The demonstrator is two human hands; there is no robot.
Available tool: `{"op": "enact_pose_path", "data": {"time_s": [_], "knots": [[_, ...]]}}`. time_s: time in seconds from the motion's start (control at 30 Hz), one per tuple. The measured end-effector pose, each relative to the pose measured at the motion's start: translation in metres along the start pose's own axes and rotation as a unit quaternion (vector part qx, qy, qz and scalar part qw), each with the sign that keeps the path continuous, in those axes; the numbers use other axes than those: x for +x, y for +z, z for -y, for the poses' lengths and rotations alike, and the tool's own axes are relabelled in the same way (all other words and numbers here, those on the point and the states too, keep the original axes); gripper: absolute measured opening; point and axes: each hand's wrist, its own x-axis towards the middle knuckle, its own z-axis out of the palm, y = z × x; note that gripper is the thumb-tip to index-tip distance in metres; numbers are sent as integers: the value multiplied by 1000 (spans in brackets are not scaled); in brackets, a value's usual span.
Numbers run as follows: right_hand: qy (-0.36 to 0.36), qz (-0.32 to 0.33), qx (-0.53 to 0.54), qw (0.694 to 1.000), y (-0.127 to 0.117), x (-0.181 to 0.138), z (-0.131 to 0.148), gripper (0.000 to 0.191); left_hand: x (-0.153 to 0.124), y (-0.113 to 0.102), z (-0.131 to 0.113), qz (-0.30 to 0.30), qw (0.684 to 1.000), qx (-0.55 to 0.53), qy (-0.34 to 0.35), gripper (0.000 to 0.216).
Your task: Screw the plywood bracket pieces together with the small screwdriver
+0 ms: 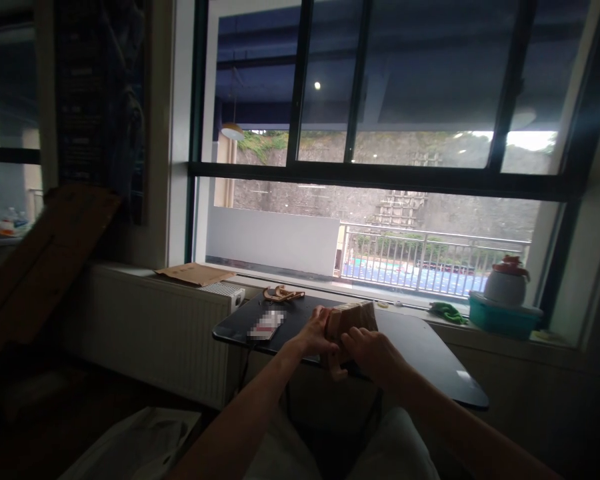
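Note:
Both hands are closed around a brown box-like piece (350, 323), perhaps cardboard or wood, just over the front edge of a dark table (420, 347). My left hand (316, 333) grips its left side. From the front, the fingers of my right hand (367, 347) bend against its lower right part. A small tan curved part (337, 369) shows below the piece; whether it belongs to it I cannot tell. To the left on the table lies a flat blurred-out object (267, 325). Behind that sit several tan curved pieces (283, 294).
A white radiator (155, 327) with a flat brown cardboard sheet (195, 273) on top stands left. On the right sill are a green cloth (447, 312), a teal box (503, 317) and a white jug (504, 287). A white bag (135, 443) lies low left.

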Motion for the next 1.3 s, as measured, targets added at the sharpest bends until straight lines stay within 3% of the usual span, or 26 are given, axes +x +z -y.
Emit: {"op": "enact_pose_path", "data": {"time_s": [0.2, 0.53, 0.8, 0.97, 1.1, 1.3], "knots": [[31, -8, 18, 999, 4, 5, 0, 12, 2, 3, 4, -10, 1000, -7, -9, 82], [197, -26, 98, 975, 10, 1, 11, 22, 2, 5, 11, -16, 999, -30, -20, 74], [94, 7, 61, 994, -13, 8, 2, 14, 1, 3, 9, -22, 999, -37, -22, 76], [28, 22, 29, 999, -14, 13, -9, 17, 2, 1, 12, -31, 998, -41, -26, 77], [47, 13, 44, 998, -7, 12, -8, 17, 3, 3, 18, -33, 997, -54, -32, 77], [158, -8, 94, 983, 11, 10, 3, 26, 2, 3, 27, -38, 996, -69, -37, 75]]}}
